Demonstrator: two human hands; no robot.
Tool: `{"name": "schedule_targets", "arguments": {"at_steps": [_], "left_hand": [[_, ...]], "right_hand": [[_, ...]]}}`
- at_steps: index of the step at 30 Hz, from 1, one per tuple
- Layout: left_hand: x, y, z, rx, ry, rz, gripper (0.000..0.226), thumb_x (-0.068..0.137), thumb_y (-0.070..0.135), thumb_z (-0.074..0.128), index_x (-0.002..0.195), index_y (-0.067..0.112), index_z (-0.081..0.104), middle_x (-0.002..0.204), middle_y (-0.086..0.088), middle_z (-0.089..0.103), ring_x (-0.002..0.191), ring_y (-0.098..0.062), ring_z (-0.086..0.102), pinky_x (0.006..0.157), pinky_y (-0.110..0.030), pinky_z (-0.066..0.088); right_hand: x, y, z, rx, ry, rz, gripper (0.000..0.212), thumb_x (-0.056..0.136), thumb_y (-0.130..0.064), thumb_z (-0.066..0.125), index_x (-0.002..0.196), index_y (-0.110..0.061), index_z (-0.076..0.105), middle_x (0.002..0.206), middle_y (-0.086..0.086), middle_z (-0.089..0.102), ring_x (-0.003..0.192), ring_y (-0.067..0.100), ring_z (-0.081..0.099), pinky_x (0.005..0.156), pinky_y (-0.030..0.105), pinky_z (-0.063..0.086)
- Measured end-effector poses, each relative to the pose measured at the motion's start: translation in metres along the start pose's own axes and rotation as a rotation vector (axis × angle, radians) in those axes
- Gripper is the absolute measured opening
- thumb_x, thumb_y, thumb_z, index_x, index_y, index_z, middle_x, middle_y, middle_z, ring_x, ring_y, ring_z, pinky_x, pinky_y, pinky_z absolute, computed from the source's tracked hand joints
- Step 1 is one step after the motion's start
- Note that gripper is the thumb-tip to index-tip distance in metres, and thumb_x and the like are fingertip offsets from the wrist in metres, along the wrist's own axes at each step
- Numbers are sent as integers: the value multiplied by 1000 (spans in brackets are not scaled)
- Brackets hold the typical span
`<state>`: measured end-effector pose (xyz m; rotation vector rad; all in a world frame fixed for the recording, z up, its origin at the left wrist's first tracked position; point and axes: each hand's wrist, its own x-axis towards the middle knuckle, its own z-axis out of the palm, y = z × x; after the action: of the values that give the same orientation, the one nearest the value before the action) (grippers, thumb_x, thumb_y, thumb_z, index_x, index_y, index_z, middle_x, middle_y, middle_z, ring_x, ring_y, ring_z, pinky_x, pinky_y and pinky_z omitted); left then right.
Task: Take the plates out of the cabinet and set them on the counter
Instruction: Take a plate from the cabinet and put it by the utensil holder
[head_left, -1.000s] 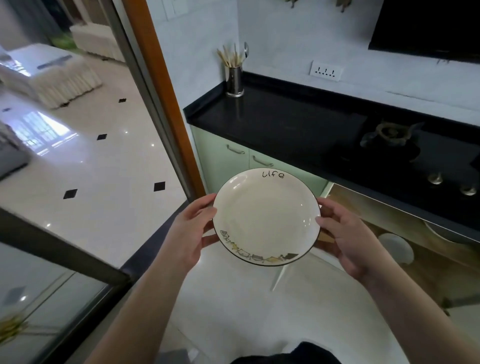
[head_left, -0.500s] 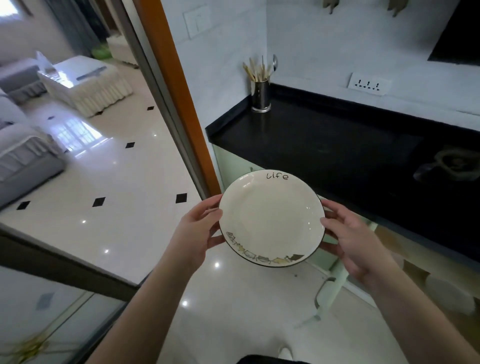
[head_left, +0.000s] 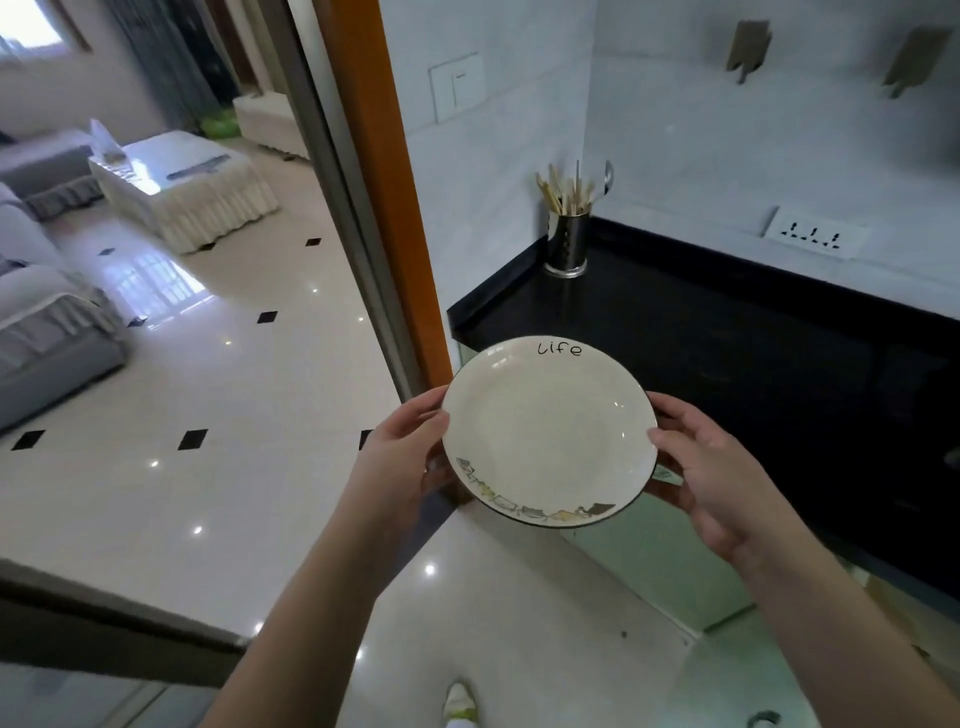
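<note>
A cream plate (head_left: 548, 431) with a dark rim, the word "life" at its far edge and a small drawn border at its near edge, is held in the air in front of me. My left hand (head_left: 405, 452) grips its left rim and my right hand (head_left: 711, 478) grips its right rim. The plate hovers at the near left corner of the black counter (head_left: 727, 353), partly over the counter edge and partly over the floor. Pale green cabinet fronts (head_left: 660, 561) show below the counter.
A steel holder with chopsticks and a spoon (head_left: 567, 228) stands at the counter's back left corner. A wall socket (head_left: 813, 239) sits above the counter. An orange door frame (head_left: 384, 197) rises left of the counter, with a tiled living room beyond.
The plate has risen and moved forward toward the counter's left corner, both hands still holding it. The view has swung left, so the stove is out of sight.
</note>
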<state>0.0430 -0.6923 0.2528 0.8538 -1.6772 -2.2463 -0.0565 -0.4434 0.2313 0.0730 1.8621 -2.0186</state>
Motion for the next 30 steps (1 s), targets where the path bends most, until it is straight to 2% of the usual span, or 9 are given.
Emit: {"name": "schedule_targets", "arguments": {"at_steps": [4,7,11,14,18,21,25,27,30], "left_hand": [[55,20,-21,-12,-13,-30,19,95,17,63,107,29,74,99,4,76,82,-17,74,58,-31,59],[97,36,-32,33,-34,-29,20,95,18,65,108,30,73,105,4,75,91,-20,73,66,-37,62],[149,44,-25,93,-98,-41,21,94,21,64,110,31,73,109,3,73,93,-21,72,72,-38,62],[182,40,-3,112,-153,-72,16,92,23,67,102,32,75,100,3,75,90,-20,73,66,-33,61],[230,31,39,156,-244,-141,15,89,24,69,103,30,74,95,2,77,88,-19,74,69,-36,61],[264,26,71,196,-268,-158,16,87,25,71,102,32,73,95,4,77,88,-17,74,70,-36,60],[311,25,114,232,-294,-169,20,94,16,63,109,27,72,98,-2,77,87,-19,74,63,-33,60],[333,25,130,271,-316,-171,23,96,14,61,114,24,70,102,-3,77,90,-21,74,69,-38,62],[367,16,147,344,-280,-163,23,96,14,60,112,27,70,105,0,75,93,-18,73,78,-39,61]], "right_hand": [[38,-11,41,-13,28,-8,36,95,-7,51,110,-37,67,100,-10,72,90,11,69,63,31,56],[62,-16,64,7,57,-2,35,95,-7,52,109,-35,68,100,-8,72,91,13,69,61,30,57],[90,-14,74,39,154,13,36,94,-6,53,113,-34,66,102,-9,73,91,14,69,60,29,56],[109,-12,62,53,213,34,36,94,-4,53,112,-33,64,102,-7,73,89,15,71,61,30,57],[146,-11,30,58,275,61,37,94,-5,52,115,-32,64,104,-5,74,90,17,72,71,42,61],[177,-11,12,79,302,56,38,94,-4,52,119,-29,63,106,-5,73,92,16,71,68,37,60],[227,-13,-11,99,342,76,39,94,-4,53,124,-28,60,116,-1,68,104,21,67,75,39,60],[250,-10,-19,135,363,91,38,94,-5,54,123,-28,61,115,-1,68,103,20,67,71,37,60],[282,-2,-24,166,384,100,37,96,-6,54,113,-35,66,111,-5,70,102,17,67,68,33,60]]}}
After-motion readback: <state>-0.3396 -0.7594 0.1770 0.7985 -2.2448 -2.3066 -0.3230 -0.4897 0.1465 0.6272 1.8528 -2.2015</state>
